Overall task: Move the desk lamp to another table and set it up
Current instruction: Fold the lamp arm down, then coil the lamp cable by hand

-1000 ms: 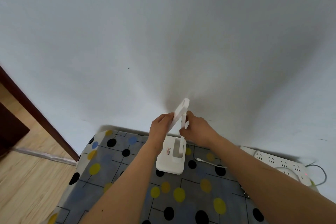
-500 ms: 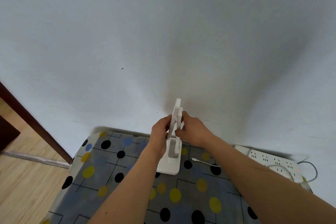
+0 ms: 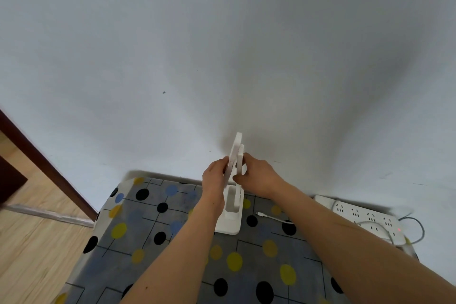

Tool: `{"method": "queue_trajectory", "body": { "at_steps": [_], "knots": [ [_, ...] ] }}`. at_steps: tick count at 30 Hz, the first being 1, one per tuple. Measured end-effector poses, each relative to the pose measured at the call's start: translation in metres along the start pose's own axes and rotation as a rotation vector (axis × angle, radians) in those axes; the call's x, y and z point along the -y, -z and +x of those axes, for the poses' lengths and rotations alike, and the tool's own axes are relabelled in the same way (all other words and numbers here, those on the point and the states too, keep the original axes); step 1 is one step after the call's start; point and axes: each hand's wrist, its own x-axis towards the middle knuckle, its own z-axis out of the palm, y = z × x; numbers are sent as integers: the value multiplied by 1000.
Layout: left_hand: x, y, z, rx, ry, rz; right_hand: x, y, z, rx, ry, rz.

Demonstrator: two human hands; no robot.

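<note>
Presently the desk lamp (image 3: 233,205) stands on the spotted table (image 3: 172,242); left hand (image 3: 214,177) and right hand (image 3: 259,176) each grasp its folded arm. Cable (image 3: 271,216) lies detached; setup judged unfinished.

Soft, even light, no glare. A broad grey shadow fans up the wall (image 3: 271,81) (darkest at my right), and the white desk lamp (image 3: 231,205) barely stands out. Edges bend; the floor (image 3: 32,249) smears slightly.

Home room, wood floor (image 3: 29,254), patterned tablecloth (image 3: 153,229)
</note>
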Motion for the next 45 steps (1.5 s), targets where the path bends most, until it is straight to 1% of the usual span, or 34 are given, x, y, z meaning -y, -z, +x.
{"method": "queue_trajectory", "body": {
  "at_steps": [3, 6, 8, 9, 11, 16, 18, 20, 24, 26, 31, 37, 42, 45],
  "knots": [
    [8, -1, -4, -96, -43, -30, -7, 0, -6, 6, -10, -14],
    [17, 1, -12, -318, -137, -93, -19, 4, -18, 12, -16, -26],
    [20, 3, -17, -459, -152, -109, -27, 9, -26, 6, -21, -10],
    [22, 2, -21, -501, -153, -105, -32, 13, -31, 2, -24, -1],
    [26, -2, -29, -533, -166, -85, -41, 20, -40, -6, -30, 3],
    [37, -26, -53, -548, -242, 11, -67, 35, -63, -25, -35, 1],
    [42, -38, -62, -496, -293, 65, -76, 42, -70, -28, -34, -6],
    [46, -55, -70, -404, -338, 136, -89, 52, -77, -47, -41, 5],
    [59, -86, -73, -171, -392, 345, -114, 68, -89, -105, -55, 13],
    [70, -104, -73, -60, -403, 459, -131, 76, -95, -137, -76, 15],
    [98, -140, -74, 146, -406, 655, -173, 87, -109, -166, -163, 27],
    [132, -173, -67, 282, -422, 824, -222, 89, -124, -160, -255, 50],
    [159, -185, -59, 380, -306, 1020, -252, 84, -128, -132, -339, 52],
    [172, -185, -57, 426, -293, 1141, -265, 80, -127, -128, -348, 48]
  ]
}}
